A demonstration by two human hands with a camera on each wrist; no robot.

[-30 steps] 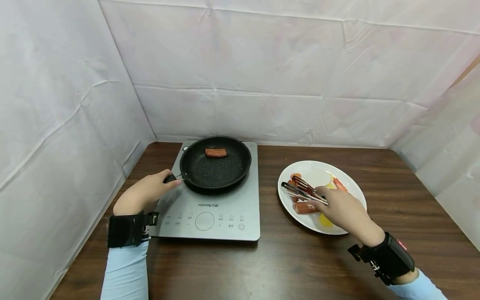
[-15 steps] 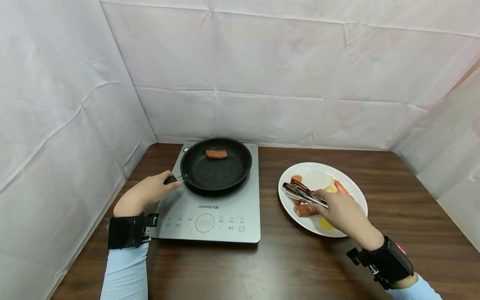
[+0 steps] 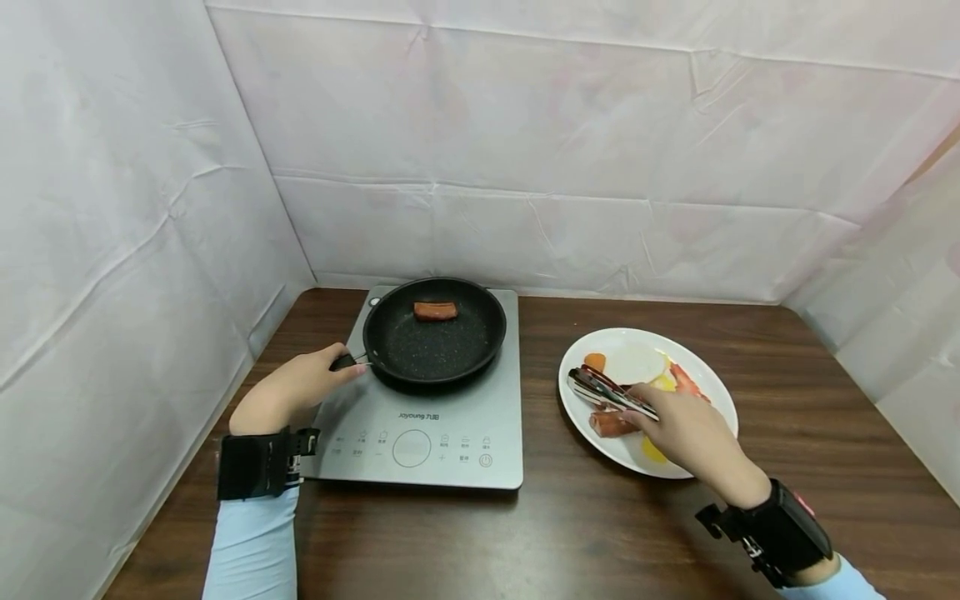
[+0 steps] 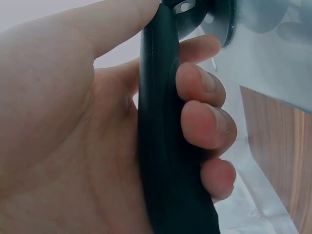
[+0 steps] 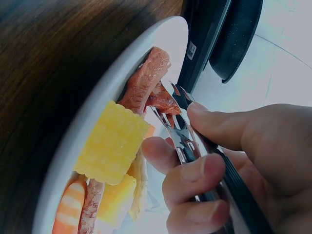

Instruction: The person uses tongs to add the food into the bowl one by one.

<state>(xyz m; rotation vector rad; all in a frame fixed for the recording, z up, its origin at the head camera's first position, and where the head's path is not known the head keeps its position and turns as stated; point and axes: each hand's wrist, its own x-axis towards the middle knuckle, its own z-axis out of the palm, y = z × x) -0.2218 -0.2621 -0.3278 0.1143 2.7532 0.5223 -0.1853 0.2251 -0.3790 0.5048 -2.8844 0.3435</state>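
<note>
In the head view, my left hand [image 3: 300,385] holds a black frying pan [image 3: 435,357] by its handle [image 4: 161,122]; the left wrist view shows fingers curled around that handle. One reddish-brown piece of meat [image 3: 435,311] lies in the pan. My right hand [image 3: 693,429] grips metal tongs [image 3: 611,395] over a white plate [image 3: 624,337]. Between the tong tips in the right wrist view is a small reddish-brown meat piece [image 5: 165,101]. Beside it lies a larger meat chunk [image 5: 151,75]. Yellow corn [image 5: 112,144] and an orange-striped shrimp-like piece [image 5: 70,207] share the plate.
A silver induction cooker [image 3: 457,425] under the pan stands on the brown wooden table [image 3: 570,533]. White sheeting [image 3: 525,125] closes off the back and both sides. An orange slice [image 3: 595,362] and a pale round piece [image 3: 633,361] are also on the plate.
The tongs' arms have come closer together over the meat on the plate. My left hand keeps its hold on the pan handle, and the pan stays in place.
</note>
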